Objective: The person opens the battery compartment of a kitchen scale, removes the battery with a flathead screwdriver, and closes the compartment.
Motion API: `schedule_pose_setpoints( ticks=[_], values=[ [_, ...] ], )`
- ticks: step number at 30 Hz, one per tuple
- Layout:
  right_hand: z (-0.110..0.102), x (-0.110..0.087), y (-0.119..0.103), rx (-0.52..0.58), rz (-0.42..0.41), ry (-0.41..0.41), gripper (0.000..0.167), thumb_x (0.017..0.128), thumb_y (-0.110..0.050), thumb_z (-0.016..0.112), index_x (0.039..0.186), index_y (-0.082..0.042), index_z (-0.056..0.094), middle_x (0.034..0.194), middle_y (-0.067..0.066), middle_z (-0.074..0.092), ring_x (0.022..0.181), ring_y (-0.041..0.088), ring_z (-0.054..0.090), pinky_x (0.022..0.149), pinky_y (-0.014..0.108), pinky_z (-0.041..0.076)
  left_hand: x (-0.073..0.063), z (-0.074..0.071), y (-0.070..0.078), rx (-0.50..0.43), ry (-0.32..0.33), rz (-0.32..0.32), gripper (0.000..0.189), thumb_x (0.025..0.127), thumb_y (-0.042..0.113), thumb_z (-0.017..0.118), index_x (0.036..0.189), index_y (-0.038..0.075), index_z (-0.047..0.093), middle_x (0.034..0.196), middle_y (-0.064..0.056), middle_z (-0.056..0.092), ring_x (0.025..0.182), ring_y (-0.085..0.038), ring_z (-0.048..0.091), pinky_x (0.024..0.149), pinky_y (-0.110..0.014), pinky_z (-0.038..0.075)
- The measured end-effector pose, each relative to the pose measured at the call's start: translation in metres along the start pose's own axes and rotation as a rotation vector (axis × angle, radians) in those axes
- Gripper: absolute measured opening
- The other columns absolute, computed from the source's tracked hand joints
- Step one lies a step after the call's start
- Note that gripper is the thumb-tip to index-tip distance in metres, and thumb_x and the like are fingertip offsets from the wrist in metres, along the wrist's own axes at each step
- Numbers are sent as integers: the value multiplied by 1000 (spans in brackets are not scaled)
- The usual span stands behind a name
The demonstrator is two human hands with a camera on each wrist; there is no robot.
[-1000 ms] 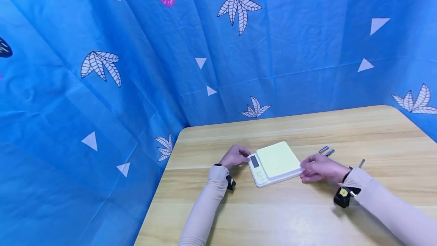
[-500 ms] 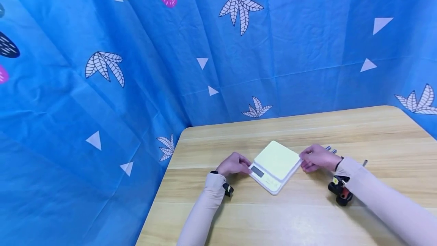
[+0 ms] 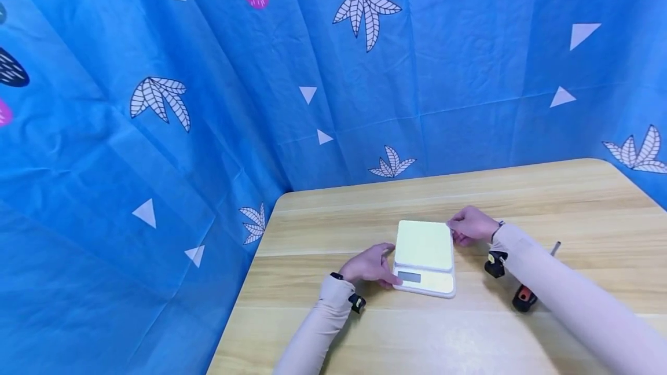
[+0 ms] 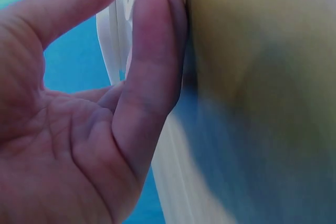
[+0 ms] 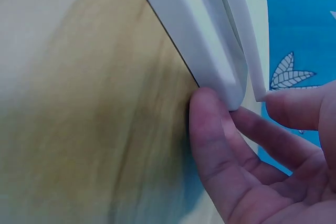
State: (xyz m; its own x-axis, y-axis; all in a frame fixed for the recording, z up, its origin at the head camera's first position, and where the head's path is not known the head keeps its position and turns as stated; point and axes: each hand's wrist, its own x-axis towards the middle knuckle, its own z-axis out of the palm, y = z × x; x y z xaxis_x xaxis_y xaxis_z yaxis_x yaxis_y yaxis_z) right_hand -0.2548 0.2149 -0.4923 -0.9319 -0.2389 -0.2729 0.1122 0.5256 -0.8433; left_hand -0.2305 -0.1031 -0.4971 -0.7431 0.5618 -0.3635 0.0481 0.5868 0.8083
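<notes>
A white kitchen scale [image 3: 424,247] with a pale square platform and a small grey display lies nearly square to me on the table in the head view. My left hand [image 3: 371,263] grips its front left corner, thumb on top beside the display. At the back right corner, my right hand [image 3: 471,225] pinches the scale's edge. The right wrist view has the thumb against the platform's rim and fingertips low at the base of the scale [image 5: 197,35]. In the left wrist view, fingers [image 4: 152,51] hide most of the scale's edge.
A screwdriver [image 3: 524,298] with a black and red handle lies on the wooden table [image 3: 333,207], partly hidden under my right forearm. A blue patterned curtain [image 3: 443,74] hangs behind the table and along its left side.
The scale has turned from slanted to nearly square, its display side swinging toward me. My left hand has moved nearer, my right hand farther back, now hiding the two batteries. More of the screwdriver handle shows.
</notes>
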Motion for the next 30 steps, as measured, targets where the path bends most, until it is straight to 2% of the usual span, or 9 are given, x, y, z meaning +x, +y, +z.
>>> schedule_pose_setpoints(
  ticks=[2,5,8,12,16,19,23,30],
  values=[
    [1,4,-2,-16,-1,11,32,106,-12,52,113,16,67,79,12,70,66,14,68,63,31,66,0,5,1,-10,-20,20,92,82,9,87,156,-1,33,66,-4,69,51,-13,64,54,-24,59],
    [2,9,-6,-55,-22,19,34,106,-11,52,118,19,64,78,14,70,66,16,69,65,33,67,1,12,3,-55,-44,43,80,82,6,87,148,5,41,69,-5,69,50,-13,65,52,-27,61],
    [3,12,-7,-78,-25,29,36,106,-11,53,121,20,63,78,13,71,68,17,70,67,35,67,2,16,5,-91,-63,66,69,82,2,86,137,11,47,84,-4,69,54,-15,67,53,-30,64],
    [4,14,-6,-86,-29,35,37,106,-11,52,122,20,63,78,11,70,69,16,70,67,35,67,1,18,7,-91,-77,87,68,82,1,85,136,14,46,99,-4,63,58,-16,68,54,-33,65],
    [5,12,-6,-68,-34,43,35,106,-11,52,120,19,65,78,11,70,69,17,70,68,36,68,0,18,6,-84,-72,74,69,83,3,85,139,14,45,87,-6,70,55,-15,68,53,-33,65],
    [6,10,-6,-54,-37,46,32,106,-11,52,113,16,68,79,13,70,70,18,70,69,37,68,0,16,3,-88,-73,74,69,84,4,85,140,14,46,75,-8,72,52,-14,67,52,-32,64],
    [7,10,-6,-63,-37,44,30,107,-11,51,108,12,70,80,14,70,73,18,70,69,36,67,1,13,1,-85,-73,87,67,84,3,84,138,13,48,74,-7,72,52,-13,67,53,-31,64],
    [5,10,-7,-74,-33,59,33,108,-12,50,115,14,68,83,15,71,74,17,69,69,34,67,4,10,-1,-68,-63,90,67,84,5,85,139,14,48,70,-7,72,51,-13,67,52,-29,63]
  ],
)
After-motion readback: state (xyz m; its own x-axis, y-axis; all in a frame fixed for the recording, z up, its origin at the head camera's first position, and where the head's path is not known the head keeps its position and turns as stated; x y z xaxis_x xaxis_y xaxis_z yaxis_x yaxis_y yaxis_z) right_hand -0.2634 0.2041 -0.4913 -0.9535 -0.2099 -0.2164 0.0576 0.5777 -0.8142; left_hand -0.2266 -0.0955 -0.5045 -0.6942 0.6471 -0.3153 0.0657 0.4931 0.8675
